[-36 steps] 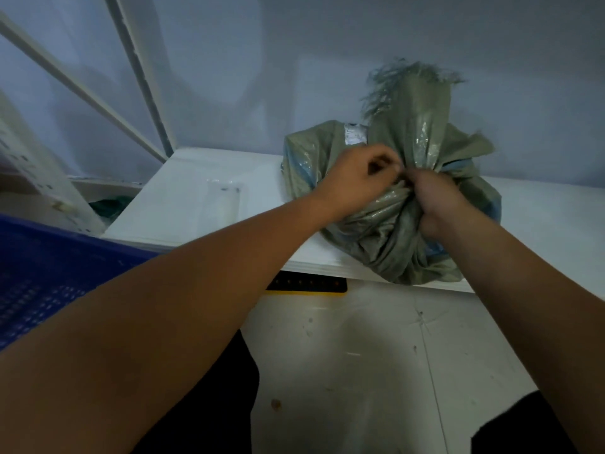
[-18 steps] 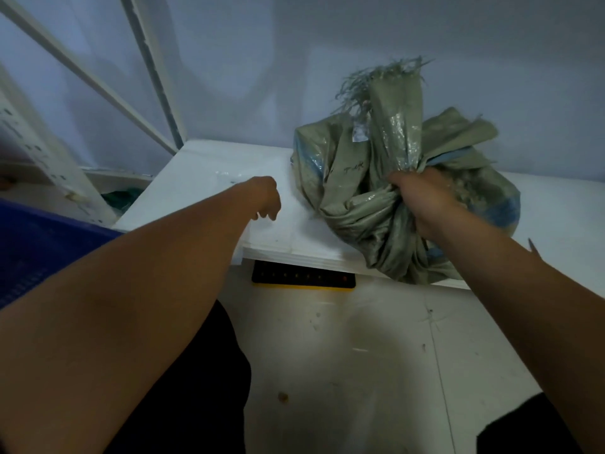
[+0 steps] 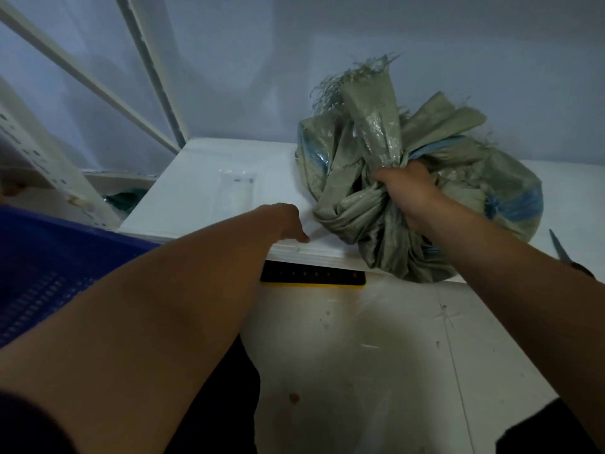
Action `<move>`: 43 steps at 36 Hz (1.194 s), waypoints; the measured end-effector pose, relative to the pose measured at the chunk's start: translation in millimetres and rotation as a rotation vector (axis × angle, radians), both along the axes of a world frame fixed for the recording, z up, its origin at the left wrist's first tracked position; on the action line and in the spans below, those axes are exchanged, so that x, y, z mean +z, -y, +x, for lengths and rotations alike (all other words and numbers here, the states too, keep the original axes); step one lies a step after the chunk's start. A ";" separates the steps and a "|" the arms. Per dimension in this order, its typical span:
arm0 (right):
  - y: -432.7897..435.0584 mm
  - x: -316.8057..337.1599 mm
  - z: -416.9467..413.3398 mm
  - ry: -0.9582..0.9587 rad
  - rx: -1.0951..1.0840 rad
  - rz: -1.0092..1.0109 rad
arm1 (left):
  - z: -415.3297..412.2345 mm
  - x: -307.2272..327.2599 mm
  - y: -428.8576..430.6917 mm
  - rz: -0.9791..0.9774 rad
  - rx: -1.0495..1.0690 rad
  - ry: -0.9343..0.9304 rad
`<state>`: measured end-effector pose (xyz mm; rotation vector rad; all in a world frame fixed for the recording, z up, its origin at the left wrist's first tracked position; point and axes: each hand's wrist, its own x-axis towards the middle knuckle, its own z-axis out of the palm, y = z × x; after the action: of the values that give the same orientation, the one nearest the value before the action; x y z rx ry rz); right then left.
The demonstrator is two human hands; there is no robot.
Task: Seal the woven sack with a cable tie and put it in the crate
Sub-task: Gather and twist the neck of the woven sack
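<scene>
The grey-green woven sack (image 3: 347, 204) sits on the white table (image 3: 196, 204), bulging, with blue showing through its sides. My right hand (image 3: 406, 194) is shut on the sack's gathered neck, and the frayed mouth stands up above the fist. My left hand (image 3: 288, 224) is off the sack, low on the table near its front edge, fingertips down on the surface. Its fingers are mostly hidden behind the back of the hand. A clear packet of white cable ties (image 3: 237, 191) lies on the table beyond my left hand. The blue crate (image 3: 49, 273) stands at the lower left.
Scissors (image 3: 561, 252) lie on the table at the right, partly behind my right forearm. A black and yellow strip (image 3: 312, 277) sits under the table's front edge. White shelf uprights (image 3: 154, 73) rise at the left. The pale floor lies below.
My left hand let go of the sack's neck and moved left and down to the table's front edge. My right hand kept its grip on the neck.
</scene>
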<state>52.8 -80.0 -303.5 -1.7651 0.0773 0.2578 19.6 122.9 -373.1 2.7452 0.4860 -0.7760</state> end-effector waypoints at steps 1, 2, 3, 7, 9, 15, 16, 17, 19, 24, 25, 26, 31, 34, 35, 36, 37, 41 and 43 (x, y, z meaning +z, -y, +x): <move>1.1 -1.2 1.2 0.000 -0.003 -0.006 | -1.2 1.6 3.9 0.002 -0.015 0.005; 1.7 -1.8 2.0 0.006 -0.003 -0.008 | -1.7 2.7 5.1 0.006 -0.023 -0.001; 0.9 -1.6 2.0 0.013 -0.002 -0.009 | -1.6 2.7 3.9 0.002 -0.012 -0.013; -6.0 -1.3 0.5 0.029 0.019 -0.014 | 4.8 -12.8 -12.4 -0.067 0.122 -0.076; -8.3 -1.1 -1.5 0.020 0.026 -0.016 | 7.1 -19.7 -18.1 -0.115 0.182 -0.106; -7.6 -2.0 2.0 -0.008 0.032 0.000 | 12.6 -23.1 -20.0 -0.205 0.224 -0.178; -7.8 -1.5 1.5 -0.013 0.032 0.006 | 12.8 -22.8 -19.5 -0.219 0.236 -0.181; -8.2 -1.3 1.4 -0.014 0.030 0.011 | 12.4 -22.4 -18.8 -0.230 0.250 -0.185; -7.9 -1.9 2.0 -0.011 0.027 0.009 | 13.1 -24.4 -18.9 -0.249 0.270 -0.181; -5.6 -4.7 4.8 -0.003 0.020 -0.023 | 12.6 -24.9 -16.0 -0.318 0.320 -0.078; -5.4 -4.8 5.0 -0.005 0.020 -0.027 | 10.9 -23.2 -14.1 -0.323 0.323 -0.061; -4.9 -4.2 4.8 -0.008 0.022 -0.027 | 9.8 -22.5 -12.9 -0.327 0.326 -0.048; -2.0 -4.1 5.5 -0.023 0.016 -0.016 | 8.6 -24.7 -12.6 -0.299 0.385 0.050; 0.4 -3.7 5.9 -0.019 0.014 0.006 | 6.6 -20.5 -10.9 -0.266 0.386 0.133; 0.9 -2.5 4.9 -0.018 0.016 0.010 | 6.9 -22.9 -10.4 -0.253 0.380 0.103; 1.4 -1.6 3.7 -0.015 0.016 0.012 | 8.0 -25.5 -9.5 -0.240 0.371 0.062; 2.0 -2.0 3.8 -0.010 0.015 0.021 | 9.1 -26.5 -7.0 -0.236 0.386 0.017; 4.2 -5.3 4.1 0.023 0.000 0.096 | 10.3 -25.8 -5.5 -0.178 0.310 -0.011; 5.2 -5.7 5.4 0.025 -0.006 0.131 | 12.6 -24.2 -6.7 -0.146 0.271 0.023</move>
<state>58.2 -85.2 -309.1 -1.6371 0.0465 0.2311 32.2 129.5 -397.3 2.4826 0.7465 -0.6817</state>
